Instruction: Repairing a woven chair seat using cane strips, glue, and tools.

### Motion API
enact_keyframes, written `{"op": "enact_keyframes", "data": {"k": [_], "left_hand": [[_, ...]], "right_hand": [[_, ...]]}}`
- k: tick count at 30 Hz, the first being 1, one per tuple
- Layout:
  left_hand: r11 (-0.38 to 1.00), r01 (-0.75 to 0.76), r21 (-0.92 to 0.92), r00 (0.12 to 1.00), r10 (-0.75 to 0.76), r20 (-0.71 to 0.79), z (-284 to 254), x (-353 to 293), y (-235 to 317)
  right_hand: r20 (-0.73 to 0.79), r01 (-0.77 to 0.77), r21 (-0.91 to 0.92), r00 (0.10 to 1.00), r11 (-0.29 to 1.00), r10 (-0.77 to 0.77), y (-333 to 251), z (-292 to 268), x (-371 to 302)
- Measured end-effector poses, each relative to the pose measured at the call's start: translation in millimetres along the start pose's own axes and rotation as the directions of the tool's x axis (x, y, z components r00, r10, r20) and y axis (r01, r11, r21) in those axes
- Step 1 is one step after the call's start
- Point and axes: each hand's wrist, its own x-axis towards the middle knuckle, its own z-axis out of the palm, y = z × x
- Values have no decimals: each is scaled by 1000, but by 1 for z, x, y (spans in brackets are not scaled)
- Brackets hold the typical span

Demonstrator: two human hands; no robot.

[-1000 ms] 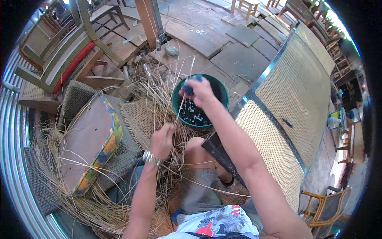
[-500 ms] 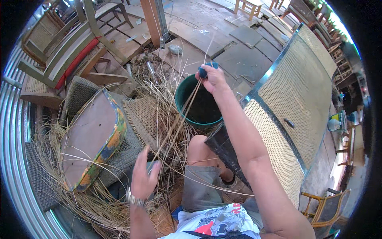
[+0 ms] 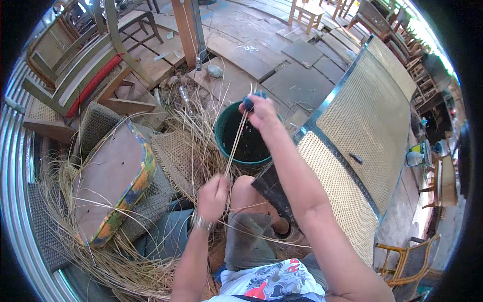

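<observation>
Left hand [image 3: 212, 198] nearer bucket [image 3: 220, 137], right hand [image 3: 262, 114] clutching strands [image 3: 238, 142]

wooden stool [image 3: 309, 9], brown post [image 3: 184, 35], dark-backed chair [image 3: 419, 259]

Around the wrist of the left hand [image 3: 212, 196] sits a shiny, silver-toned wristband [image 3: 203, 223], too blurred to tell whether it is a watch or a bracelet. The right hand [image 3: 262, 111] is bare, as are both forearms. The torso wears a white T-shirt [image 3: 231, 282] with a large front print [image 3: 274, 276] in mottled blue-grey, a bright red patch and red lettering toward one side. Across the shirt at the lower edge runs a black strap [image 3: 266, 298]. The shorts [image 3: 246, 241] are plain grey, ending above a bare knee [image 3: 241, 189], and a dark band [image 3: 285, 231] shows by one ankle.
</observation>
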Motion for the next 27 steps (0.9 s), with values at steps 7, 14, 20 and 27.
{"op": "enact_keyframes", "data": {"k": [7,14,20,27], "left_hand": [[788,288,544,931,-363,34,-127,-245,-134],[692,390,608,593,-694,409,-168,-316,-169],[415,897,153,238,-744,624,-184,-294,-87],[532,95,-842,985,-173,2,-151,-145,2]], "right_hand": [[23,75,-17,997,997,-74,-37,-3,49],[-5,210,-38,978,977,-210,-90,11,70],[158,47,-807,978,588,139,-40,7,26],[82,25,-971,969,239,231,-25,-13,16]]}}
